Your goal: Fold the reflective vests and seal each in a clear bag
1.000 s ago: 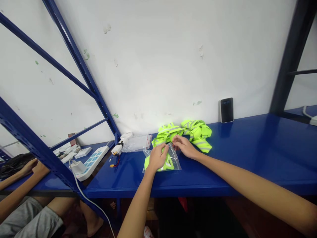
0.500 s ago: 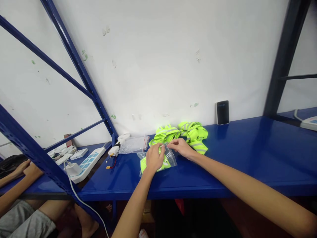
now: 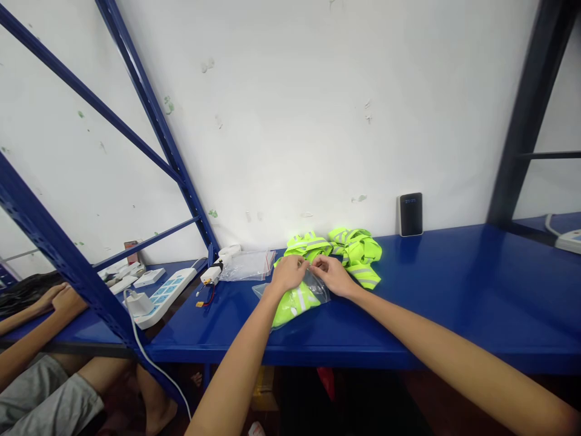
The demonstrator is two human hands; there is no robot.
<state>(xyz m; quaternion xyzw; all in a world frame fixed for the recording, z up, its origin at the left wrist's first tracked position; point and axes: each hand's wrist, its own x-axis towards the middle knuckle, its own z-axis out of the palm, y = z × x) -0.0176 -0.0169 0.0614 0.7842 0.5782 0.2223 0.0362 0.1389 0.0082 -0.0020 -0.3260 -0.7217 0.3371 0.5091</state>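
Observation:
A clear plastic zip bag (image 3: 320,292) lies at the front of the blue table with a folded neon-yellow reflective vest (image 3: 290,307) inside it. At the bag's upper edge, my left hand (image 3: 290,272) pinches the plastic with its fingers closed. Close beside it, my right hand (image 3: 333,275) pinches the same edge, fingertips almost touching those of the left. Just behind my hands lie more neon-yellow reflective vests (image 3: 358,248), loosely heaped against the wall and partly hidden by the hands.
A stack of clear bags (image 3: 247,265) lies left, beside a white device with red wires (image 3: 211,275). A black-screened clock (image 3: 411,214) leans on the wall. Left of the blue rack post (image 3: 97,290) are a power strip (image 3: 167,293) and another person's hands (image 3: 61,297).
My left hand has shifted up and right along the bag's edge toward my right hand, uncovering more of the bagged vest. The camera view has tilted slightly.

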